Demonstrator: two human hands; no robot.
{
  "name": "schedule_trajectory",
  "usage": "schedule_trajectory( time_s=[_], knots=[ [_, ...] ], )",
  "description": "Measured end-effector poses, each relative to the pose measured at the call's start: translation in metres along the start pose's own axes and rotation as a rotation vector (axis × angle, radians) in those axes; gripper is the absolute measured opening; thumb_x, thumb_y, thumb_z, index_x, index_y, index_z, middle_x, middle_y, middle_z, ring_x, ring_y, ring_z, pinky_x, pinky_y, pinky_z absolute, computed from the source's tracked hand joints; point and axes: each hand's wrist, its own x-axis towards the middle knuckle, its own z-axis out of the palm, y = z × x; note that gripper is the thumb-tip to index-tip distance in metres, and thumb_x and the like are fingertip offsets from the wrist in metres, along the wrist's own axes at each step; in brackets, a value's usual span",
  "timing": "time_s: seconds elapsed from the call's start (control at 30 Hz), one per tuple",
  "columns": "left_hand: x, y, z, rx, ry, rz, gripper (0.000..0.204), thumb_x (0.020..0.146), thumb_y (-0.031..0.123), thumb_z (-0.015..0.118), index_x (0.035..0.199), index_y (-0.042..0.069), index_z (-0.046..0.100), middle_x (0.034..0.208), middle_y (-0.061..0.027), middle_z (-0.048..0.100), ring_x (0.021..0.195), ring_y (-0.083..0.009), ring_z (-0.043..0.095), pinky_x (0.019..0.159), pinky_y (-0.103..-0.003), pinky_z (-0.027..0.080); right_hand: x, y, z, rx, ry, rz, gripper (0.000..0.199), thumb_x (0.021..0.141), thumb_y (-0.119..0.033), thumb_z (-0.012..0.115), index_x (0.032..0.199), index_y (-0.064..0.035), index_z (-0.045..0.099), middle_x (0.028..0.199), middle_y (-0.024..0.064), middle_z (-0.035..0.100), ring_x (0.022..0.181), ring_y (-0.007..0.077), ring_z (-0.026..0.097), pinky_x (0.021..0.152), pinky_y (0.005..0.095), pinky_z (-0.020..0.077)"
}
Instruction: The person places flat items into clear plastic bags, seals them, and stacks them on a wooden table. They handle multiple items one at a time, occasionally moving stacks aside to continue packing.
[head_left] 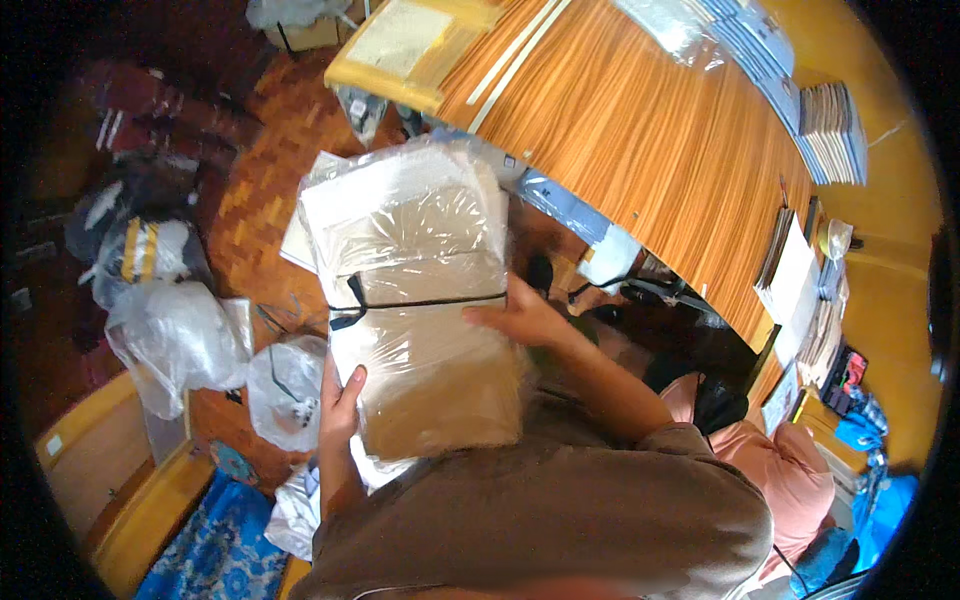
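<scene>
Fingers of both hands are closed on the bundle: the left hand [341,405] grips its left edge low down, thumb on the front face; the right hand [527,318] has the right edge about mid-height, thumb laid over the front just under the tie. Fingertips behind are hidden, so can't tell how far they reach. The bundle [428,375], flat, brown-fronted with white showing toward the top, is up in front of the torso, tilted, off the worktop; can't tell if its lower end rests on the lap. Clear film [420,205] covers it, loose and crinkled at the top, and a black tie [430,303] runs across the middle, knotted near the left edge. For a good hold: film looks slippery, so press the edges evenly, keep flat support behind, and don't hang the weight on the tie, which could slip or dent the contents. The top end sits well beyond both hands and could sag; a higher left grip would probably balance it. Wooden worktop [610,110] is near, ahead and right; its edge could snag the loose film. Translucent bags [180,335] lie to the left, apart from the hands.
</scene>
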Motion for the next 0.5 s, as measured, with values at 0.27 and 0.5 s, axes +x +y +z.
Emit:
schedule_trajectory(
  time_s=[0.27, 0.5],
  knots=[
    [0.124, 0.056, 0.184, 0.011, -0.171, 0.177, 0.059, 0.101, 0.019, 0.061, 0.151, -0.005, 0.038, 0.143, -0.0141, 0.053, 0.131, -0.0239, 0.048, 0.113, -0.034, 0.034, -0.040, -0.124, -0.176, -0.030, 0.283, -0.335, 0.065, 0.088, -0.018, 0.080, 0.141, 0.0040, 0.048, 0.131, 0.0135, 0.063, 0.124, 0.0213, 0.055, 0.108, 0.0361, 0.0432],
    [0.204, 0.020, 0.320, -0.262, -0.201, 0.058, 0.056, 0.103, 0.027, 0.058, 0.145, -0.008, 0.045, 0.138, -0.0156, 0.058, 0.128, -0.0242, 0.053, 0.111, -0.034, 0.037, 0.027, -0.102, -0.331, -0.033, 0.243, -0.346, 0.059, 0.089, -0.031, 0.078, 0.135, 0.0006, 0.058, 0.127, 0.0157, 0.067, 0.115, 0.0251, 0.063, 0.100, 0.0367, 0.0485]
  ],
)
